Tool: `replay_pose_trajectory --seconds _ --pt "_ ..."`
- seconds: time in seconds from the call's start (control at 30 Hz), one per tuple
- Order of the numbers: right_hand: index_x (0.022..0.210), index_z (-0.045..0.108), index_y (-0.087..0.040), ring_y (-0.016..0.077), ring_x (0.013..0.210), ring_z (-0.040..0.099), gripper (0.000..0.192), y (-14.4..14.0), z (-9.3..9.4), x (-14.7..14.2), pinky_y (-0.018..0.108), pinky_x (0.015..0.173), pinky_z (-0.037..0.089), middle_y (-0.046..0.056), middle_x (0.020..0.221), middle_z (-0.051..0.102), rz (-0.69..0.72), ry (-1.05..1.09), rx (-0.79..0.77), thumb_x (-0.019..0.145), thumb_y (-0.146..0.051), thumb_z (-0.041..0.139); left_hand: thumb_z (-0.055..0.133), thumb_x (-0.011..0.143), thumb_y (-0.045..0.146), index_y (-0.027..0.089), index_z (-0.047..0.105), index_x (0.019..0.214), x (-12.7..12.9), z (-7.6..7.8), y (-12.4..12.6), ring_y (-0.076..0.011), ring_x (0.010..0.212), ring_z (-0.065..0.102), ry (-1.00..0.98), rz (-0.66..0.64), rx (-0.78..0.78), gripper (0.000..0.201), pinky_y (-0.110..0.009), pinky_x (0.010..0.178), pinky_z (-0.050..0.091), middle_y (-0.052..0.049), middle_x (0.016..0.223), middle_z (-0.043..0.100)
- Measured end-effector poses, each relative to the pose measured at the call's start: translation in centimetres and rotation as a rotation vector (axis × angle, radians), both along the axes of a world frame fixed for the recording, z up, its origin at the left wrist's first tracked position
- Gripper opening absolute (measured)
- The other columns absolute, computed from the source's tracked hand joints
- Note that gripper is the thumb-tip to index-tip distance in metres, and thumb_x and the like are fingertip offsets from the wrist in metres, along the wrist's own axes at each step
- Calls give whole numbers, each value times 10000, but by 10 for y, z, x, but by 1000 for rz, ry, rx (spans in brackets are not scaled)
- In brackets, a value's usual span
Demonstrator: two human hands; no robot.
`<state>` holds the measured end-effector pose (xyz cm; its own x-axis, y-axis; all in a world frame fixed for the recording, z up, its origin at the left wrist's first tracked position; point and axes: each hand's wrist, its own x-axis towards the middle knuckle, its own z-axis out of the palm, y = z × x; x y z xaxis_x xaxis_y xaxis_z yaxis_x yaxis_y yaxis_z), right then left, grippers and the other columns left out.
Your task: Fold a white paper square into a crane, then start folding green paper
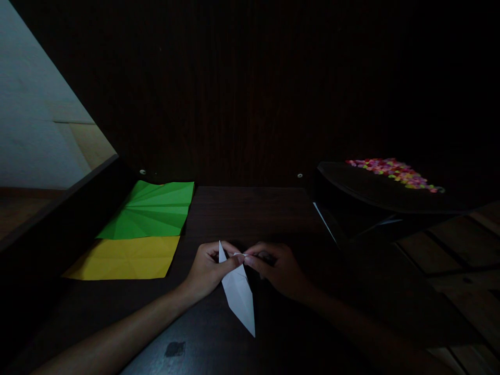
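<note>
We found both hands meeting over the dark worktop [250, 213], pinched together on a folded white paper [239, 294] that lay between them, near its upper end. The left hand [211, 268] came in from the left and closed its fingertips on the paper just below a small point that stood up beside the thumb; the right hand [279, 268] came in from the right and gripped the same narrow fold, so that the fingertips of the two hands all but touched. Neither hand was nearer: the paper sat squarely in the gap, held by both. The piece was a long, slim kite shape, and its long axis ran from the pinched end away from us down toward us, leaning a little to the right, with the sharp lower tip pointing at the near edge of the worktop, just right of the left forearm. That lower part lay free, beyond either grip. Well apart to the left lay a creased green sheet [150, 211] and, touching its near edge, a yellow sheet [125, 259]. Off to the right, a dark tray [351, 187] carried a scatter of small coloured beads [394, 172]; the light was too dim to tell more.
</note>
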<state>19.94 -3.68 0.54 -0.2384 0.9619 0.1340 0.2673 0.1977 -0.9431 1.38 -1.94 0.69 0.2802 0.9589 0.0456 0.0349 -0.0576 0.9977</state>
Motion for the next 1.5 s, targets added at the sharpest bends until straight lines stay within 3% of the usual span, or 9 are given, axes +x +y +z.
replay_pose_trajectory --seconds 0.37,0.57,0.8,1.07,1.3,1.5 --pt "774 677 -194 95 521 565 191 0 -1 1 212 517 428 -12 678 657 70 26 -17 893 -291 564 752 714 386 143 710 643 1 0 -2 -111 485 519 15 -19 -29 257 -197 462 374 -18 548 632" --pt "771 674 -186 111 550 582 217 0 1 0 231 542 459 0 666 659 64 105 -62 873 -362 599 758 696 349 142 706 634 1 -1 -2 -102 481 506 -9 -10 -61 223 -195 468 369 -4 540 617" --pt "803 681 -171 111 517 539 297 13 -7 3 208 416 365 36 702 679 9 346 -212 850 -442 568 781 663 333 139 685 630 2 -1 0 -96 474 489 -118 67 -200 219 -194 461 364 12 530 601" --pt "772 654 -187 92 503 524 148 9 -7 0 201 422 342 2 670 663 29 287 -224 778 -335 652 779 685 360 130 691 658 2 -4 0 -100 506 505 -89 -4 -190 248 -195 482 367 2 565 616" --pt "684 626 -182 85 467 496 160 9 -6 -1 203 428 344 -27 561 596 26 303 -251 763 -321 639 758 716 365 129 690 671 2 -8 2 -97 516 508 -83 -37 -189 250 -195 499 371 6 571 620" --pt "633 592 -185 75 418 450 167 10 -8 -3 193 401 328 -47 513 543 -76 390 -319 727 -317 632 774 720 336 128 703 737 2 -10 2 -113 603 578 -179 -83 -222 221 -208 593 439 -8 655 670"
